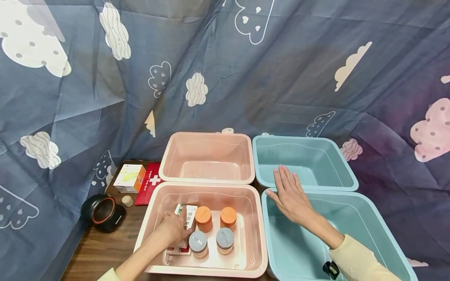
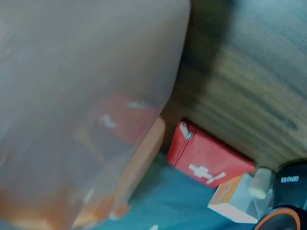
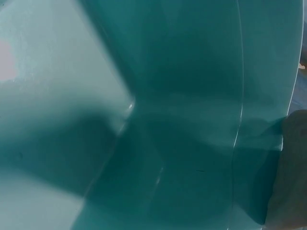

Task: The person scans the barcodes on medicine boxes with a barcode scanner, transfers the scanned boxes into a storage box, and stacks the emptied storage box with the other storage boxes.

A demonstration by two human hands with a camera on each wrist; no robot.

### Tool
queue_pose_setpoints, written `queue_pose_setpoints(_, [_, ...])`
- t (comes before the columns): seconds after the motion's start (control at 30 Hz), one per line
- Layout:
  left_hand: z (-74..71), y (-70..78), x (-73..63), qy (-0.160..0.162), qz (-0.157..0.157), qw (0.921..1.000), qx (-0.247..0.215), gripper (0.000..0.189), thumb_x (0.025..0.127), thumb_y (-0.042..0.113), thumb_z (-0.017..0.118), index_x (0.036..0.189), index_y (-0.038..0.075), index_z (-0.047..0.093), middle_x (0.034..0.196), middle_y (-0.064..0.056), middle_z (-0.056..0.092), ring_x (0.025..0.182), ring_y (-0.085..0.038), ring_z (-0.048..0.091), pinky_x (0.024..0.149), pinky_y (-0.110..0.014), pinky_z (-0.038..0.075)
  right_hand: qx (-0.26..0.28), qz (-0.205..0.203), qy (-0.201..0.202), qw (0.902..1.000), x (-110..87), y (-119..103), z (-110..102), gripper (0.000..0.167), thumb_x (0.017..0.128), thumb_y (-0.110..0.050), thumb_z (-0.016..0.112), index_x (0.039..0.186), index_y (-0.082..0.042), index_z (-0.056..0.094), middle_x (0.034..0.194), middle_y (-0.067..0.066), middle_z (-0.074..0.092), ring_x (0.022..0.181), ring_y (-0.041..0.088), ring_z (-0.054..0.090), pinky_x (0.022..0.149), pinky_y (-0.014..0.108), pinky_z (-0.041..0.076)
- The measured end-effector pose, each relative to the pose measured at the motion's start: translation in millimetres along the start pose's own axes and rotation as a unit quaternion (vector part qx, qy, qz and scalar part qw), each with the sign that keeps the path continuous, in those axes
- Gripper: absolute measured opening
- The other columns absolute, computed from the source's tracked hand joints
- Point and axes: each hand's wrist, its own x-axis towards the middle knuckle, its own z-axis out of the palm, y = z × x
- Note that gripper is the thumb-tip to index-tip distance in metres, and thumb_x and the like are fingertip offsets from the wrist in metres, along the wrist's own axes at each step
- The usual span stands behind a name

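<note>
- Your left hand [image 1: 171, 229] pinches the white medicine box [image 1: 190, 213] in the front pink bin [image 1: 253, 234].
- Your right hand [image 1: 292, 199], thumb spread, extends straight fingers over the blue bins [image 1: 369, 222].

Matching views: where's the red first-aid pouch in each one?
Head: red pouch, lower left of centre, left of the back pink bin.
Left wrist: red pouch, lower right of centre.
Right wrist: not in it; a blue bin fills most of the frame.
Shared landmark, head and left wrist: white-and-orange box beside the pouch.
</note>
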Motion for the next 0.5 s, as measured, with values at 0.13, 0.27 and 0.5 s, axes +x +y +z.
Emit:
queue_pose_setpoints(0.13, [-19.0,-6.4,-8.9,0.003,-0.009,0.998,-0.062,0.083,0.094,0.041,0.083,0.154,-0.007,0.052,0.107,-0.04,0.071,0.103,-0.048,0.073,0.092,-0.055,0.062,0.004,0.001,-0.006,1.0,0.6,-0.3,2.3,0.078,0.117,-0.039,0.05,0.17,0.011,0.02,0.18,0.032,0.011,0.167,0.051,0.012,0.134,0.065,0.008])
queue_pose_setpoints(0.27, [-46.7,-11.5,-22.1,0.019,-0.014,0.994,-0.107,0.084,0.092,0.036,0.083,0.157,-0.005,0.05,0.095,-0.025,0.071,0.088,-0.035,0.071,0.087,-0.049,0.063,0.004,0.002,-0.007,1.0,1.7,0.6,3.3,0.079,0.117,-0.041,0.049,0.17,0.01,0.021,0.18,0.032,0.012,0.167,0.051,0.013,0.134,0.065,0.009])
queue_pose_setpoints(0.5, [-88.9,-19.1,-44.9,0.062,0.006,0.9908,-0.12,0.084,0.093,0.037,0.082,0.16,-0.003,0.05,0.134,-0.039,0.063,0.109,-0.052,0.07,0.103,-0.063,0.058,0.0,0.005,-0.007,1.0,1.9,0.7,1.7,0.077,0.117,-0.039,0.05,0.169,0.01,0.023,0.179,0.032,0.012,0.167,0.051,0.014,0.135,0.065,0.008])
